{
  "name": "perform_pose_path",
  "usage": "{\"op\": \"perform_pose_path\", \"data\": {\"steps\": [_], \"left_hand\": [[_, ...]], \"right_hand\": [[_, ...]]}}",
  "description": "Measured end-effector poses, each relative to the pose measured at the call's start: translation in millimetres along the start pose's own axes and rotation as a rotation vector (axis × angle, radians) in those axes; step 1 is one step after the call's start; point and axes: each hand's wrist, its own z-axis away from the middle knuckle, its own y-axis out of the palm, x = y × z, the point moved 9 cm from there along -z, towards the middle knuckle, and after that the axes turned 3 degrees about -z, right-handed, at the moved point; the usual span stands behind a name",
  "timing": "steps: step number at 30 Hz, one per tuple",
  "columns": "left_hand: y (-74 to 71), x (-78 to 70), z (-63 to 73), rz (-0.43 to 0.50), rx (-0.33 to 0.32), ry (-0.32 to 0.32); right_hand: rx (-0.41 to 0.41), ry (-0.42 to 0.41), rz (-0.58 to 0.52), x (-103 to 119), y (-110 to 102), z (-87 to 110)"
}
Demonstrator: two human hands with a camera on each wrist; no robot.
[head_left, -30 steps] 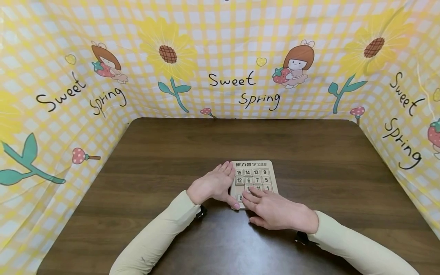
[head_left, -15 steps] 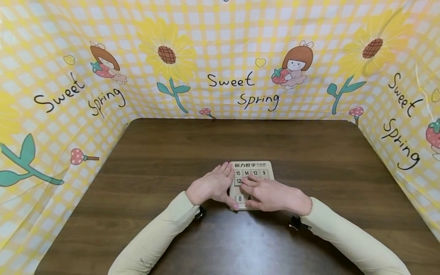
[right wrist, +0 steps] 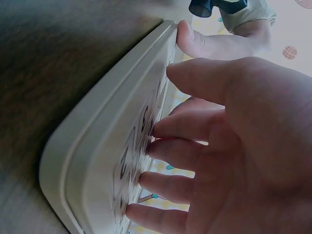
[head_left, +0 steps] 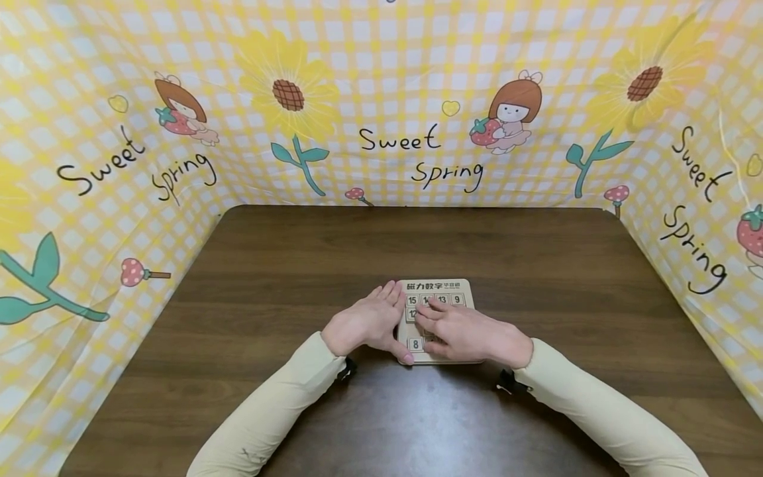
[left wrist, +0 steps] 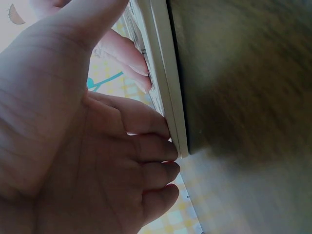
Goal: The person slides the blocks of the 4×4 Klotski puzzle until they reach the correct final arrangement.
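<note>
A pale number sliding puzzle (head_left: 471, 291) lies flat on the dark table, with Chinese lettering along its far edge. My left hand (head_left: 371, 322) rests against its left side, fingers stretched along the edge and thumb at the near left corner. Over the middle and right of the board lies my right hand (head_left: 467, 334), its fingertips touching the number tiles and covering most of the lower rows. Tile 15 (head_left: 412, 300) and tile 8 (head_left: 415, 344) show at the left. A bare slot sits above tile 8. In the right wrist view, slightly bent fingers (right wrist: 168, 187) meet the tile faces.
The brown wood-grain table (head_left: 322, 245) stretches out around the puzzle. A yellow checked cloth (head_left: 393, 73) printed with flowers and "Sweet Spring" hangs at the back and both sides.
My right hand has moved from the board's lower rows away from me, its fingertips now up near the second row of tiles. My left hand has stayed at the left edge.
</note>
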Motion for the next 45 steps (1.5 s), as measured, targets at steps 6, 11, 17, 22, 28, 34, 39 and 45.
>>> {"op": "perform_pose_path", "data": {"steps": [6,11,17,22,28,34,39,45], "left_hand": [[-0.5,-0.4,0.0,-0.009,0.004,0.002],[-0.4,-1.0,0.7,-0.003,0.015,0.003],[-0.2,-0.7,0.5,-0.012,0.014,0.003],[0.1,-0.5,0.4,-0.012,0.013,0.001],[0.3,-0.5,-0.3,-0.018,0.003,0.004],[1.0,0.1,-1.3,-0.012,0.005,0.001],[0.3,-0.1,-1.0,-0.012,0.002,0.004],[0.0,-0.2,-1.0,-0.018,-0.002,0.007]], "right_hand": [[-0.014,0.0,0.021,-0.5,1.2,0.4],[-0.007,0.005,0.033,0.6,2.4,1.7],[0.004,0.015,0.03,4.3,3.0,3.3],[-0.028,-0.018,0.073,9.8,2.3,5.6],[-0.051,-0.052,0.102,16.8,2.3,9.9],[-0.034,-0.038,0.089,20.4,3.9,13.3],[-0.014,-0.018,0.08,21.3,4.3,14.4],[-0.003,-0.034,0.09,23.0,2.1,13.9]]}}
